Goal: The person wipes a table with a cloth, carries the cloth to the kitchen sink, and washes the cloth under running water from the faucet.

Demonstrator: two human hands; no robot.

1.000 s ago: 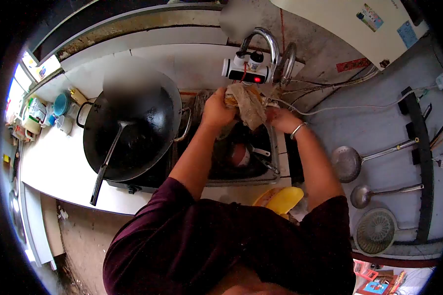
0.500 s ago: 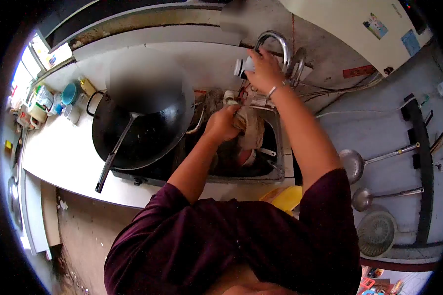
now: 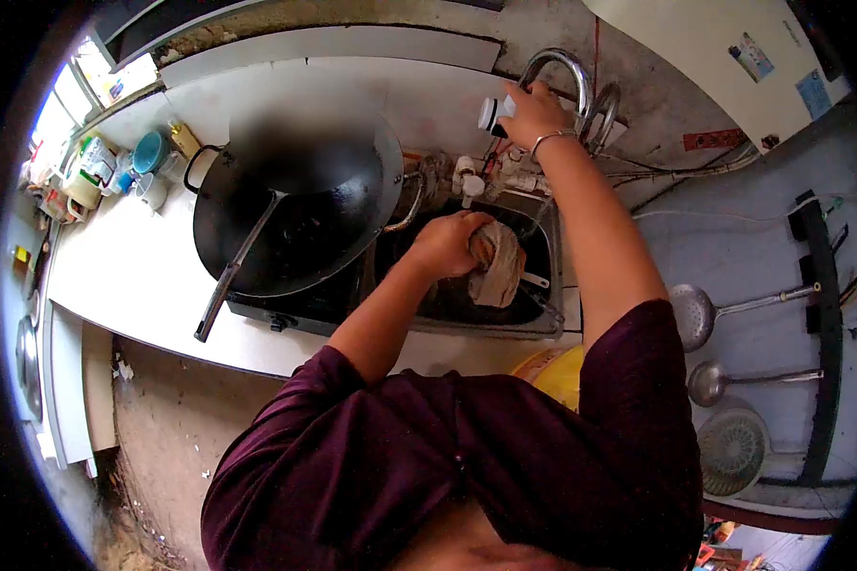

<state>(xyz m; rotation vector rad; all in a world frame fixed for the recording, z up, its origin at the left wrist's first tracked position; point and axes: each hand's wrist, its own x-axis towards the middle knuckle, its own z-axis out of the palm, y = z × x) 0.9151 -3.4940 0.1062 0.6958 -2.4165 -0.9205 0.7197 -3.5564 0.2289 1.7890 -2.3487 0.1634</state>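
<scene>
My left hand [image 3: 446, 244] is closed round a crumpled beige cloth [image 3: 497, 276], which hangs over the dark sink [image 3: 533, 333]. Higher up, my right hand [image 3: 537, 116] wraps its fingers about the white and black faucet head [image 3: 490, 116] at the end of the curved chrome faucet [image 3: 573, 65]. Below the cloth, a thin metal handle [image 3: 535, 280] pokes out inside the sink. Left of the sink, a large black wok [image 3: 300, 262] sits on the stove, with a long-handled utensil [image 3: 238, 262] leaning in it.
Small bottles and a blue-green bowl [image 3: 149, 152] stand at the counter's left end. A yellow basin [image 3: 557, 376] is below the sink's front edge. On the right wall hang a skimmer [image 3: 692, 317], a ladle [image 3: 707, 383] and a strainer [image 3: 733, 451].
My left hand has brought the cloth down and away from the pipe fittings behind the sink, over the basin. My right hand stays on the faucet head. The whole view has shifted slightly.
</scene>
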